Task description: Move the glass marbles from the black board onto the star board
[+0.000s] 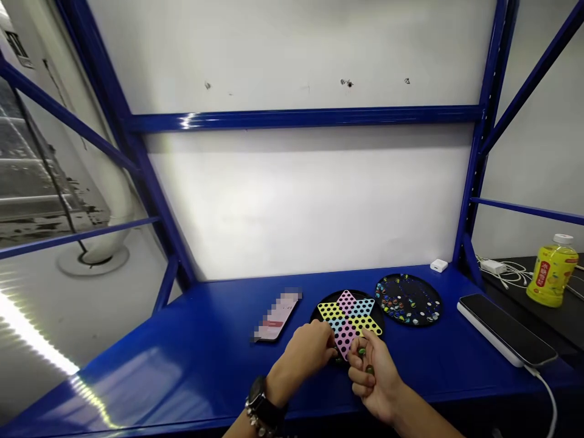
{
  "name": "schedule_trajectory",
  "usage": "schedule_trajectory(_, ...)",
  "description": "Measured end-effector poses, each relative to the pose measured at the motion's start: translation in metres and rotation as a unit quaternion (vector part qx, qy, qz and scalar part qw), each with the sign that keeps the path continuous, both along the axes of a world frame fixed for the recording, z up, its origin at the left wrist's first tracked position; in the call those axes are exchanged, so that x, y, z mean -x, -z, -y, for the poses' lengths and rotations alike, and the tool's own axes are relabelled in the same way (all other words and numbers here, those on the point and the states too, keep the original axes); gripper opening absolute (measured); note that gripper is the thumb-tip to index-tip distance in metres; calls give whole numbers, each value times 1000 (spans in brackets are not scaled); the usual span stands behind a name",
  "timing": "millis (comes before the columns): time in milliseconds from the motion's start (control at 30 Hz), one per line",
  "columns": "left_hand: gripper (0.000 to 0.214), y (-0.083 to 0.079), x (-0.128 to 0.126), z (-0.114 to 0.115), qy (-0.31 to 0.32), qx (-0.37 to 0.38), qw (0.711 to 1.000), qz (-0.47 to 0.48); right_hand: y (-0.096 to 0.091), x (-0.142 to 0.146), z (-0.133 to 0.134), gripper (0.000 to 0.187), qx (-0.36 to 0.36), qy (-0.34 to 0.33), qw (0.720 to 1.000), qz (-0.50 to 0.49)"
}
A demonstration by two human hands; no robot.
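Note:
A star-shaped Chinese checkers board (349, 319) in pink, yellow and blue, dotted with black holes, lies in a round black tray (380, 313). My left hand (310, 347), with a watch on its wrist, reaches over the tray's front left edge. Its fingers are drawn together; whatever they grip is hidden. Dark green marbles (338, 359) show just below those fingertips. At the board's front right, my right hand (376, 377) is turned partly palm up with curled fingers. Green marbles (369, 369) sit in it.
Mixed marbles fill part of a second black tray (408, 299) at right. A phone (277, 317) lies left of the board. Another phone rests on a white power bank (490, 340) with a cable. A white adapter (438, 265) and yellow drink bottle (552, 274) stand farther right. Blue posts (474, 152) frame the shelf.

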State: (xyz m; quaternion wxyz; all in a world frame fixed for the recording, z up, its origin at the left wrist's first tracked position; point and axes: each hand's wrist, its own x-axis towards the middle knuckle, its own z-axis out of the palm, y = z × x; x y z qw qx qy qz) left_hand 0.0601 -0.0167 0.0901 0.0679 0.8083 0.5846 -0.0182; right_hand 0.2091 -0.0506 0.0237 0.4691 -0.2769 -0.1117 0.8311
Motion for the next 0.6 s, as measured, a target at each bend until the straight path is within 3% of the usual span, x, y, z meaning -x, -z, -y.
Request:
schedule_trajectory(100,18,-14,-5,8,-18,-21,997,74,-2,2,2,50,14,-3,1000,-5)
schedule_trajectory(200,20,-28,-16,27,26,-5,983,180,-2,5,5,53,19,-47,999,-6)
schedule_trajectory(267,17,-32,-22,39,57,27,980,188,-1,7,6,54,29,-75,997,-15)
schedule_trajectory(333,16,-31,-24,45,66,41,981,177,-1,9,6,51,46,-71,996,-21)
schedule_trajectory(467,22,-20,-13,36,30,-14,978,205,-3,8,6,43,60,-30,998,-11)
schedule_trajectory(600,15,-3,2,20,1,13,993,118,-4,3,4,45,38,20,999,-15)
